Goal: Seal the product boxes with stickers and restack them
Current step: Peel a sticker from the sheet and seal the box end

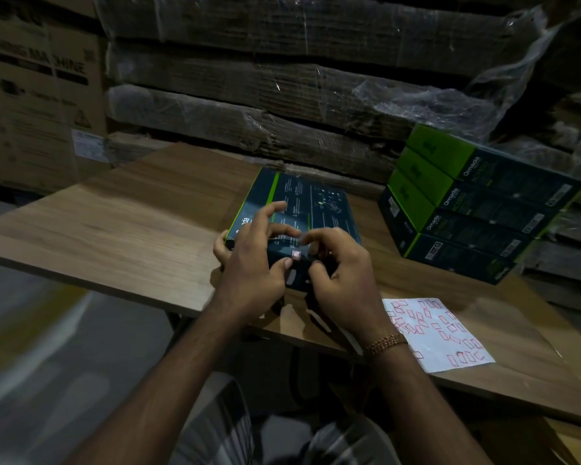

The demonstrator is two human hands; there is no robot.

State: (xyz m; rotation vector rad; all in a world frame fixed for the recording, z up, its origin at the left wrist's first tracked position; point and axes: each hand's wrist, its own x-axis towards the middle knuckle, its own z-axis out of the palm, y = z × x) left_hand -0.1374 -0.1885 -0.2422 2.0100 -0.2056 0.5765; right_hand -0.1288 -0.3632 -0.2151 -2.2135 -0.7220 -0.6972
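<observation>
Table: a wood-grain top (121, 213), dim light, edge near my lap.
Box: a dark product box (302, 213) lies flat mid-table, near edge toward me.
Left hand: my left hand (252, 260) grips the box, thumb pressing a small sticker (296, 255) at the near edge.
Right hand: my right hand (339, 273) has fingers curled at the edge; probably pinching the flap, hard to tell.
Sheet: a sticker sheet (440, 333) lies right of my wrist.
Stack: four boxes (477, 206) stand far right.
Room: wrapped cartons (282, 78) fill the wall behind.
</observation>
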